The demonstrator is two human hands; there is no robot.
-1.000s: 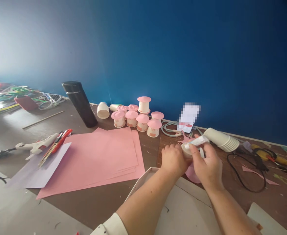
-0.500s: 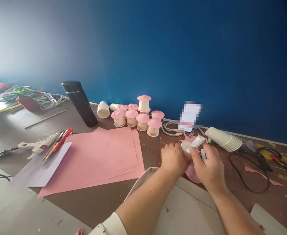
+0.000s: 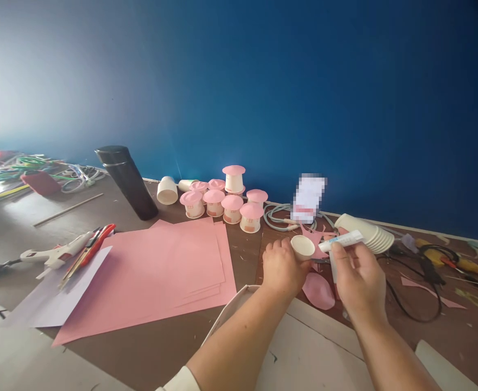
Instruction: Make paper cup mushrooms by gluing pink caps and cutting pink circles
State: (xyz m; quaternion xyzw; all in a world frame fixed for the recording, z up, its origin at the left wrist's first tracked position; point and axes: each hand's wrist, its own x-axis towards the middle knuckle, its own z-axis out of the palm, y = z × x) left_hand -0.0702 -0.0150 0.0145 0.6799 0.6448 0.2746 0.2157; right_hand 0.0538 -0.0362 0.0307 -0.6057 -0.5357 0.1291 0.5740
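A white paper cup (image 3: 303, 247) is in my left hand (image 3: 280, 269), whose fingers wrap around its side with a round end facing up. My right hand (image 3: 361, 277) pinches a slim white tube with blue print (image 3: 345, 239), its narrow end pointing left, apart from the cup. On the table below, between the hands, lies a rounded pink paper piece (image 3: 319, 291). Behind the tube are pink paper offcuts (image 3: 314, 239). Several small cups with pink paper roofs (image 3: 251, 217) stand by the wall; some have little windows and doors on them.
Pink paper sheets (image 3: 157, 271) lie to the left, with a utility knife (image 3: 88, 252) and a glue gun (image 3: 60, 252) on their left side. A black bottle (image 3: 127, 182) stands behind. Stacked paper cups (image 3: 365, 233), a phone-like pixelated object (image 3: 309, 198) and cables (image 3: 277, 216) sit at the back.
My right hand has drawn the tube away from the cup to the right and tilted it flatter. The cup's round end now shows fully. The view has shifted slightly.
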